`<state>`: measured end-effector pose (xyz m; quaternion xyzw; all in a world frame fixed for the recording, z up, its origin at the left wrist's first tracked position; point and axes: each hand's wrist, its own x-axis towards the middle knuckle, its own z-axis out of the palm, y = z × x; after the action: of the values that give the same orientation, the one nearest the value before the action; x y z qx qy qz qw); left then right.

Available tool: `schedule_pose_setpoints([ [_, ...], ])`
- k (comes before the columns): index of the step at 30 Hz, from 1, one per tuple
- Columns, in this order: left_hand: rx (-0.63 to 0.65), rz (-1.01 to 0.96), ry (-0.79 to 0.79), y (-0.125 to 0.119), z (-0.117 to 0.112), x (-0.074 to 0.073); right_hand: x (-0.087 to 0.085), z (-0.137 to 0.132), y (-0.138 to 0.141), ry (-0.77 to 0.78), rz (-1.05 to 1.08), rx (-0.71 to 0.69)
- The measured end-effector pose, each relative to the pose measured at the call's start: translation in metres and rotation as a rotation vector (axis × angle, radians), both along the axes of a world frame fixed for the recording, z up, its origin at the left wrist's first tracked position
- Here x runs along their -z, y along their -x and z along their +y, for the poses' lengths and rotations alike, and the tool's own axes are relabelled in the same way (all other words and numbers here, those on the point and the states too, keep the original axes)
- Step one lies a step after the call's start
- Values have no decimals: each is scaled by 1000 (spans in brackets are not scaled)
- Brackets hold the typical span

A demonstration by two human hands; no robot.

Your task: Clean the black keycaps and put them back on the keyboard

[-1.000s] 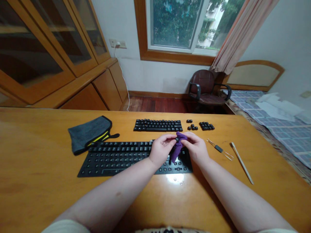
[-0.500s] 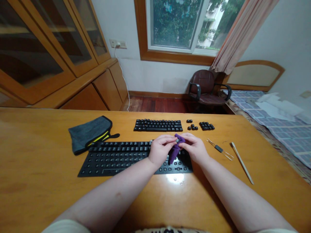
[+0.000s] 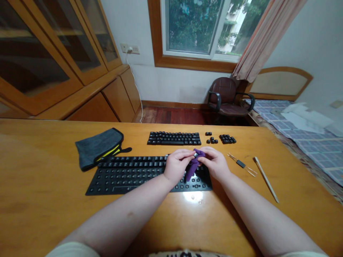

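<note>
My left hand (image 3: 177, 167) pinches a small keycap (image 3: 196, 155), whose greyish underside shows between the fingertips. Folded around that keycap is a purple cloth (image 3: 192, 171), gripped by the thumb and fingers of my right hand (image 3: 216, 164); its loose end hangs down to the left. Both hands are held over the right part of a black keyboard (image 3: 131, 175), which has most of its keycaps off and bare switches showing. Keycaps remain along its upper rows. My left hand and forearm hide part of the board.
Behind the keyboard lie a block of loose black keycaps (image 3: 174, 138) and smaller groups (image 3: 227, 139). A grey cloth with yellow lining (image 3: 99, 146) lies at left. A wire keycap puller (image 3: 241, 164) and a light-coloured stick-like brush (image 3: 266, 179) rest on the wooden table (image 3: 40, 185) at right.
The fingers have shifted slightly around the keycap and the purple cloth is bunched a little differently. Everything on the table stays in place.
</note>
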<state>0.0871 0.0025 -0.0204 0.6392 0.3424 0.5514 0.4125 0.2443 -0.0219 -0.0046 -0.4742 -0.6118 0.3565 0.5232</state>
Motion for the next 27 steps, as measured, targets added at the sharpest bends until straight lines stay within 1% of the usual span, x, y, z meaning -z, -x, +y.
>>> schedule_pose_setpoints([
  [3, 5, 13, -12, 0, -1, 0, 1, 0, -1, 5, -5, -13],
  [7, 32, 16, -14, 0, -2, 0, 6, 1, -4, 25, 25, 14],
  [11, 5, 3, 8, 0, -2, 0, 4, 0, -3, 11, -7, 31],
  [13, -14, -4, 31, -1, -2, -1, 2, 0, -1, 30, -7, 40],
  [16, -39, -38, 76, -2, -3, 0, 1, 1, 0, 77, 53, 51],
  [19, -66, -48, 94, -3, -4, 1, 4, 3, -1, 144, 171, 84],
  [21, -78, -19, 64, -3, -5, 1, 5, 4, -1, 194, 227, 82],
  [22, -81, 14, 32, -2, -5, 2, 5, 4, -1, 208, 226, 59],
  [25, -85, 158, -119, 0, -7, 2, 2, 4, 2, 198, 135, -5],
  [27, -79, 237, -214, 1, -8, 2, 0, 3, 3, 179, 60, 18],
])
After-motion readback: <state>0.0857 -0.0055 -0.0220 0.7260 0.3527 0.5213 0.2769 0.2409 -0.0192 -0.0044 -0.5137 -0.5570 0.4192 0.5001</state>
